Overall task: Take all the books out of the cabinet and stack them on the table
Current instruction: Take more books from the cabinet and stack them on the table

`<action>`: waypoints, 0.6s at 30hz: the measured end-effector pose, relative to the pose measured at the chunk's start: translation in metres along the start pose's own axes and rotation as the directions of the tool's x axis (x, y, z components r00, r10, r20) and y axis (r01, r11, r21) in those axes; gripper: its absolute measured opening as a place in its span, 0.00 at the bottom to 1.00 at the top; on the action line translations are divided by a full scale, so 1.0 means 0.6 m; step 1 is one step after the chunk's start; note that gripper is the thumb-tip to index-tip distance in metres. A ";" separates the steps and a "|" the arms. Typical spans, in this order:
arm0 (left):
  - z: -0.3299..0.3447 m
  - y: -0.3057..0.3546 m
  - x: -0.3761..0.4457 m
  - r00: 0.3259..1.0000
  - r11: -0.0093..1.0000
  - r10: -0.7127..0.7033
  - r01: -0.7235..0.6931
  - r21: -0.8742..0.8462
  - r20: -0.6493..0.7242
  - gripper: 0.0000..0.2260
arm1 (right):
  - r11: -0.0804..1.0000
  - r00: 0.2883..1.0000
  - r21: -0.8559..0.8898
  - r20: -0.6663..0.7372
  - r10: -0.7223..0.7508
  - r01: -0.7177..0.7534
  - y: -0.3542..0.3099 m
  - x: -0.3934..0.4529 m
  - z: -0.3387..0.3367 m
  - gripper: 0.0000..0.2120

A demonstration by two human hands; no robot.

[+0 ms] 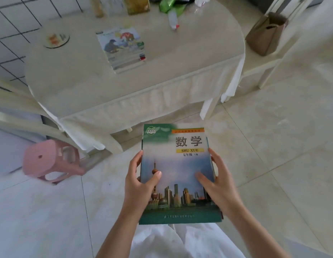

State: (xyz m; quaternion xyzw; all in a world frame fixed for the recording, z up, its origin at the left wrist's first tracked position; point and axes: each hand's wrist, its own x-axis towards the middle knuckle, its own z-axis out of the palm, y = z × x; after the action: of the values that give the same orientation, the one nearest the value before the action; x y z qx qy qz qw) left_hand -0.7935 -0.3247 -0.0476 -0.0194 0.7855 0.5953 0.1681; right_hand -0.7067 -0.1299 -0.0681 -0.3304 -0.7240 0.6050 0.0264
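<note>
I hold a small pile of books (177, 170) flat in front of me, above the tiled floor; the top one has a green and blue cover with a city skyline. My left hand (138, 181) grips the pile's left edge with the thumb on the cover. My right hand (216, 181) grips the right edge, thumb on top as well. Ahead stands the table (162, 86) with a cream cloth, and on it lies a stack of books (123, 47) with an illustrated cover on top. The cabinet is out of view.
A pink plastic stool (50, 161) stands on the floor at the left, beside a white chair (17, 112). Bottles (136, 5), a green bag (168, 4) and a round coaster (57, 40) sit at the table's far side. A brown bag (266, 34) rests on a chair at the right.
</note>
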 end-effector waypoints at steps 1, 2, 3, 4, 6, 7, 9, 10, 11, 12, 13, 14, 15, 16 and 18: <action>0.004 0.005 0.020 1.000 1.000 -0.003 0.003 -0.014 -0.007 0.30 | 1.000 1.000 -0.010 0.008 -0.011 0.011 -0.012 0.024 0.004 0.35; 0.007 0.013 0.041 1.000 1.000 -0.007 0.006 -0.026 -0.016 0.30 | 1.000 1.000 -0.024 0.017 -0.019 0.019 -0.024 0.051 0.006 0.35; 0.013 0.022 0.068 0.999 0.999 -0.013 0.012 -0.033 -0.035 0.30 | 0.999 0.999 -0.036 0.030 -0.022 0.023 -0.038 0.083 0.008 0.35; 0.020 0.030 0.096 0.998 0.999 -0.019 0.017 -0.041 -0.058 0.30 | 0.999 0.999 -0.043 0.041 -0.024 0.026 -0.053 0.119 0.009 0.35; 0.031 0.047 0.142 0.995 0.999 -0.016 0.011 -0.050 -0.096 0.30 | 0.998 0.998 -0.051 0.064 -0.027 0.030 -0.084 0.175 0.008 0.35; 0.037 0.057 0.166 0.992 0.998 -0.027 0.021 -0.054 -0.120 0.30 | 0.998 0.996 -0.062 0.085 -0.026 0.032 -0.101 0.206 0.007 0.35; 0.050 0.077 0.211 0.986 0.997 -0.051 0.043 -0.057 -0.161 0.30 | 0.995 0.992 -0.085 0.122 -0.035 0.046 -0.138 0.262 0.005 0.35; 0.056 0.089 0.233 0.982 0.997 -0.055 0.044 -0.064 -0.181 0.30 | 0.993 0.989 -0.103 0.141 -0.040 0.055 -0.153 0.292 0.004 0.35; 0.061 0.101 0.255 0.978 0.996 -0.056 0.040 -0.078 -0.203 0.30 | 0.991 0.987 -0.119 0.157 -0.042 0.061 -0.169 0.319 0.006 0.35; 0.064 0.111 0.277 0.973 0.994 -0.054 0.032 -0.102 -0.223 0.29 | 0.988 0.983 -0.134 0.177 -0.051 0.075 -0.185 0.346 0.009 0.35; 0.066 0.121 0.290 0.971 0.991 -0.056 0.026 -0.130 -0.231 0.29 | 0.985 0.980 -0.146 0.190 -0.066 0.094 -0.198 0.361 0.012 0.35; 0.066 0.130 0.307 0.968 0.986 -0.063 0.023 -0.164 -0.242 0.28 | 0.982 0.977 -0.153 0.198 -0.079 0.111 -0.210 0.383 0.016 0.35; 0.066 0.136 0.327 0.964 0.981 -0.075 0.025 -0.193 -0.256 0.27 | 0.982 0.975 -0.151 0.208 -0.080 0.113 -0.225 0.407 0.021 0.35; 0.065 0.143 0.341 0.961 0.976 -0.082 0.024 -0.216 -0.263 0.26 | 0.989 0.976 -0.127 0.210 -0.051 0.079 -0.237 0.426 0.025 0.35; 0.061 0.159 0.372 0.955 0.973 -0.088 0.021 -0.229 -0.285 0.26 | 0.996 0.969 -0.022 0.229 0.091 -0.089 -0.272 0.464 0.036 0.37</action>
State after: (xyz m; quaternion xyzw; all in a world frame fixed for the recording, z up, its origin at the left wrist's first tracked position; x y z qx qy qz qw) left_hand -1.0171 -0.2246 -0.0316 -0.1479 0.7290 0.6654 0.0629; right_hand -1.0062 -0.0141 -0.0290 -0.2908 -0.7098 0.6357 -0.0869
